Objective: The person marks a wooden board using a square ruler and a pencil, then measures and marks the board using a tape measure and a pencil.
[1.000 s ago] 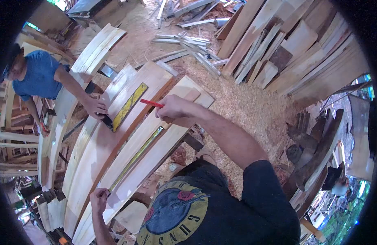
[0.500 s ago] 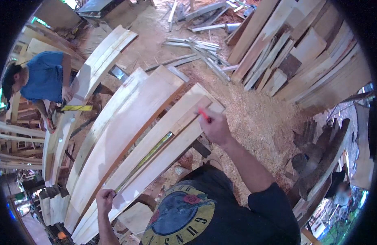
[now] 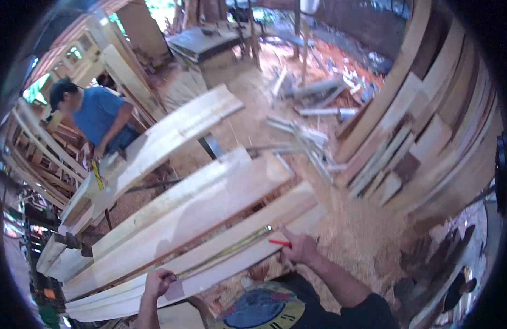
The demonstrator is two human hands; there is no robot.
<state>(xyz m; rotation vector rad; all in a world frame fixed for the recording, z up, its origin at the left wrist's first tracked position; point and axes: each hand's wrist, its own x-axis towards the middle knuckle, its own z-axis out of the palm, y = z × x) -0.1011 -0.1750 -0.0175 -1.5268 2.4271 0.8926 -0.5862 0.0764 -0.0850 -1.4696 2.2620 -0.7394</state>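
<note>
My left hand (image 3: 159,283) is closed in a pinch at the near end of a yellow tape measure (image 3: 226,252). Its blade lies stretched along a long pale plank (image 3: 248,219), with the far tip close to my right hand (image 3: 302,248). That right hand grips a red pencil (image 3: 279,242), index finger stretched out over the wood near the blade's tip. Whether it is a pencil or a marker is hard to make out.
More broad boards (image 3: 198,205) lie alongside. A person in a blue shirt (image 3: 100,115) stands at a curved board (image 3: 176,126) with a yellow tool (image 3: 97,175). Stacked planks (image 3: 429,131) lean at right; sawdust (image 3: 369,241) covers the ground.
My view has tilted up and turned. My right hand has drawn back toward me along the plank and its index finger now points out. The other person has raised their head.
</note>
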